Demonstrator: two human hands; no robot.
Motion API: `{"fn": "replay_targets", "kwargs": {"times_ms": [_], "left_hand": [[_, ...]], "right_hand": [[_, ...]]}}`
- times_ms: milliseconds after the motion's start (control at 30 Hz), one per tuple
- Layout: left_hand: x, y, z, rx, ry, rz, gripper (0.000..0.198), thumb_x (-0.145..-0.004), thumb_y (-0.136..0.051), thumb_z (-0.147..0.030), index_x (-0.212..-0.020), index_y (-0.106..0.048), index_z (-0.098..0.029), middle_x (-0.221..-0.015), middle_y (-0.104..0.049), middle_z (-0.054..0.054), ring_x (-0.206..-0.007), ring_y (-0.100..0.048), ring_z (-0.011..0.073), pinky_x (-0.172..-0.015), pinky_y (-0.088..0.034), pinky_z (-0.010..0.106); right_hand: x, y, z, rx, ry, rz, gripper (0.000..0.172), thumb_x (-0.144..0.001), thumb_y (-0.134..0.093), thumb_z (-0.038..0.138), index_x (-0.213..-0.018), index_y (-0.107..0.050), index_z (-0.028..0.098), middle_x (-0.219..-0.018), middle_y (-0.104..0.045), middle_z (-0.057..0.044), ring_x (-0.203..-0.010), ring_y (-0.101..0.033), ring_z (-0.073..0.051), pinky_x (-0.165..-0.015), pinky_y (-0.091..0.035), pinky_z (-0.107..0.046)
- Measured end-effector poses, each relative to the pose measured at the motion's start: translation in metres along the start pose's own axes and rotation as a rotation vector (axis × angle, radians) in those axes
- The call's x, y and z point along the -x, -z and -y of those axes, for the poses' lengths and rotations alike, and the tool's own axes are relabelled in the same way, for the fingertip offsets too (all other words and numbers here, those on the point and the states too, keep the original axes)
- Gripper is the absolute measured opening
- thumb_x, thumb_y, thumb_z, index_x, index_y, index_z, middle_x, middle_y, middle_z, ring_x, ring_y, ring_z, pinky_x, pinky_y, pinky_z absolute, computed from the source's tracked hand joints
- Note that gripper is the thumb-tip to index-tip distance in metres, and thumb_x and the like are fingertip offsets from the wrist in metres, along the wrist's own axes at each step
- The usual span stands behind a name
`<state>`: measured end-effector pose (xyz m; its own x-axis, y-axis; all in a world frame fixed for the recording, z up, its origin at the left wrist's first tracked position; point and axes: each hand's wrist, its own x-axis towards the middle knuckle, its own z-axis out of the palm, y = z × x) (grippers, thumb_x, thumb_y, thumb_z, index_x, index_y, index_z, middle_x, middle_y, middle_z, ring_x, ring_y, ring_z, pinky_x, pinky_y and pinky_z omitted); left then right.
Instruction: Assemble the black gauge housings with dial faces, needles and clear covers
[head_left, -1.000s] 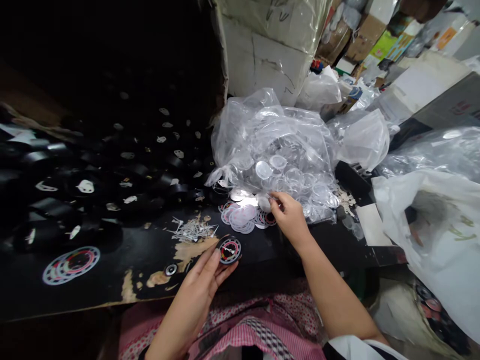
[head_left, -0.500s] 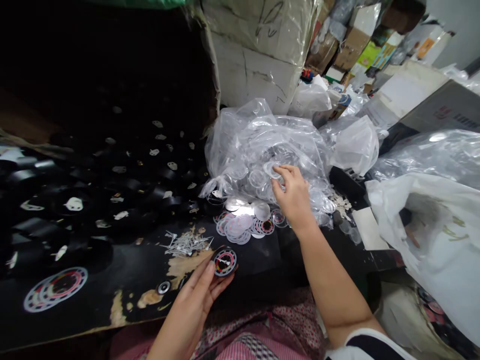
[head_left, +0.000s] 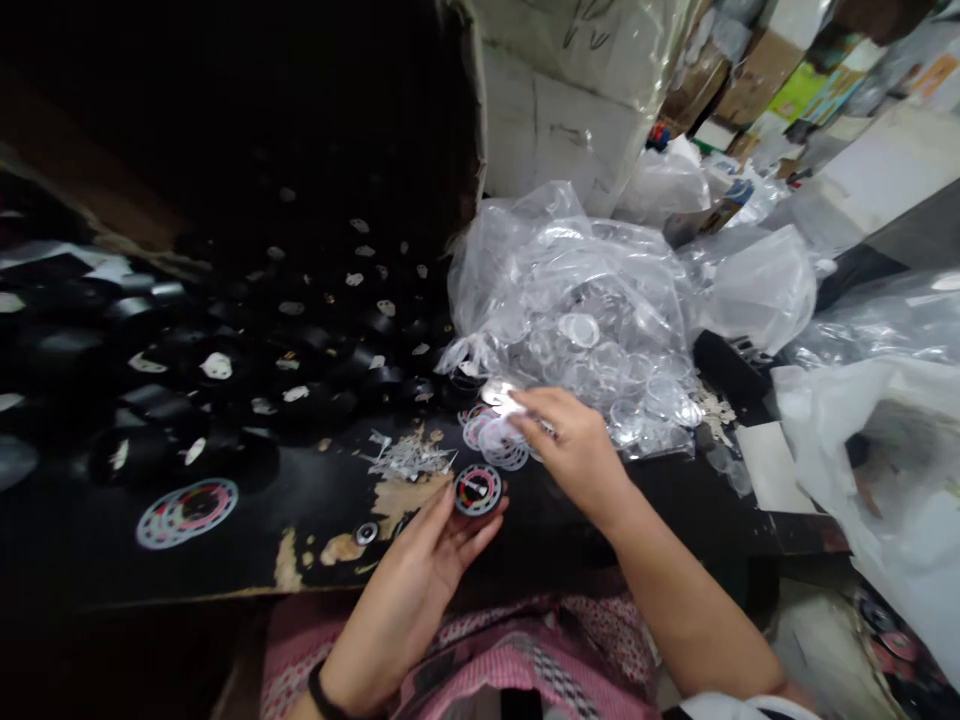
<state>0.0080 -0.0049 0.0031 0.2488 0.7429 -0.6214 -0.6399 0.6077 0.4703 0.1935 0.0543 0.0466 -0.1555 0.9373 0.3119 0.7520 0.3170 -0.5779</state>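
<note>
My left hand [head_left: 427,565] holds a small round dial gauge [head_left: 478,490] with its face up. The gauge has a black case, a red, grey and black printed dial and a white pointer. Just above it, my right hand [head_left: 574,450] is closed in a pinch on a clear plastic disc [head_left: 496,428], partly blurred against the pile behind. Below those fingers, printed dial faces [head_left: 506,455] lie in an overlapping heap. White pointers [head_left: 412,457] are piled to the left. A clear plastic bag [head_left: 555,250] spills many transparent discs [head_left: 581,330] beyond my right hand.
Many black gauge cases [head_left: 217,365] with pale metal tabs spread across the left of the black table [head_left: 300,490]. Two or so dial faces [head_left: 187,513] overlap at the front left. A small black ring [head_left: 366,533] lies near the edge. White bags [head_left: 885,480] and boxes crowd the right.
My right hand has drawn back from the bag of clear discs towards the gauge, with a disc in its fingers. My left hand still holds the gauge. The view has shifted.
</note>
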Motion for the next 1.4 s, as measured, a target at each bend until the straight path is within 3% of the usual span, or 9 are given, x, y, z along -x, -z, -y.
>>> {"fn": "replay_targets", "kwargs": {"times_ms": [267,433,567,800,933,1067,1133,1267,1400], "left_hand": [[0.001,-0.006,-0.012,0.038,-0.034,-0.014,0.021,-0.088,-0.068,-0.035,-0.102,-0.075,-0.022,-0.1,-0.077,0.003,-0.082,-0.072,0.0141,-0.085,-0.059,0.029],[0.005,-0.003,-0.003,-0.266,-0.196,0.076,0.038,-0.08,-0.075,-0.038,-0.116,-0.072,-0.024,-0.131,-0.068,0.005,-0.119,-0.064,0.0272,-0.096,-0.056,0.037],[0.012,0.0,0.004,-0.537,-0.34,0.048,0.044,-0.078,-0.075,-0.035,-0.12,-0.072,-0.026,-0.129,-0.07,0.004,-0.125,-0.06,0.0295,-0.105,-0.049,0.038],[0.017,0.003,0.0,-0.773,-0.478,0.001,0.042,-0.079,-0.072,-0.036,-0.119,-0.072,-0.024,-0.127,-0.071,0.005,-0.123,-0.062,0.0294,-0.109,-0.045,0.038],[0.044,0.057,-0.009,-0.905,-0.392,-0.087,0.044,-0.08,-0.069,-0.045,-0.12,-0.07,-0.025,-0.129,-0.07,0.004,-0.125,-0.061,0.0296,-0.109,-0.046,0.041],[0.09,0.141,-0.019,-1.006,-0.504,-0.652,0.05,-0.089,-0.055,-0.051,-0.131,-0.061,-0.023,-0.131,-0.068,0.011,-0.126,-0.059,0.0337,-0.111,-0.04,0.051],[0.099,0.162,-0.031,-1.278,-0.673,-0.828,0.054,-0.09,-0.056,-0.049,-0.134,-0.058,-0.018,-0.145,-0.055,0.017,-0.138,-0.045,0.037,-0.117,-0.029,0.054],[0.063,0.145,-0.073,-1.575,-1.052,-0.688,0.052,-0.095,-0.052,-0.035,-0.145,-0.048,-0.023,-0.147,-0.053,0.013,-0.139,-0.044,0.0288,-0.118,-0.029,0.047],[0.002,0.119,-0.122,-1.673,-1.166,-0.689,0.047,-0.093,-0.057,-0.033,-0.137,-0.057,-0.017,-0.143,-0.057,0.016,-0.144,-0.037,0.0337,-0.12,-0.014,0.056]], "right_hand": [[0.048,-0.03,0.031,0.141,0.197,0.242,0.041,-0.098,-0.053,0.042,-0.134,-0.061,0.027,-0.15,-0.05,-0.01,-0.132,-0.049,-0.033,-0.104,-0.041,-0.054],[0.037,-0.022,0.034,-0.112,-0.023,0.145,0.033,-0.103,-0.04,0.042,-0.112,-0.068,0.026,-0.111,-0.073,-0.004,-0.106,-0.063,-0.021,-0.093,-0.045,-0.039],[0.025,-0.026,0.041,-0.012,-0.082,0.158,0.048,-0.105,-0.029,0.046,-0.075,-0.057,0.021,-0.073,-0.063,-0.003,-0.071,-0.057,-0.018,-0.069,-0.038,-0.032],[0.028,-0.045,0.05,0.009,0.011,0.052,0.049,-0.106,-0.023,0.036,-0.067,-0.048,0.02,-0.065,-0.057,-0.002,-0.064,-0.051,-0.016,-0.068,-0.032,-0.032],[0.029,-0.041,0.052,-0.232,0.035,0.306,0.042,-0.105,-0.035,0.041,-0.079,-0.06,0.019,-0.076,-0.066,0.0,-0.072,-0.06,-0.014,-0.071,-0.035,-0.029],[0.023,-0.038,0.049,-0.39,-0.045,0.342,0.031,-0.103,-0.042,0.039,-0.099,-0.065,0.02,-0.09,-0.07,-0.002,-0.085,-0.064,-0.016,-0.076,-0.04,-0.028],[0.02,-0.043,0.052,-0.368,-0.04,0.401,0.028,-0.102,-0.044,0.035,-0.093,-0.065,0.019,-0.088,-0.07,-0.002,-0.084,-0.064,-0.017,-0.075,-0.04,-0.029],[0.014,-0.054,0.069,-0.347,0.073,0.567,0.022,-0.101,-0.048,0.032,-0.094,-0.066,0.02,-0.097,-0.072,-0.002,-0.091,-0.065,-0.018,-0.082,-0.04,-0.032],[0.017,-0.051,0.071,-0.32,0.042,0.558,0.023,-0.101,-0.047,0.029,-0.091,-0.065,0.019,-0.093,-0.072,-0.003,-0.088,-0.065,-0.018,-0.08,-0.041,-0.032]]}}
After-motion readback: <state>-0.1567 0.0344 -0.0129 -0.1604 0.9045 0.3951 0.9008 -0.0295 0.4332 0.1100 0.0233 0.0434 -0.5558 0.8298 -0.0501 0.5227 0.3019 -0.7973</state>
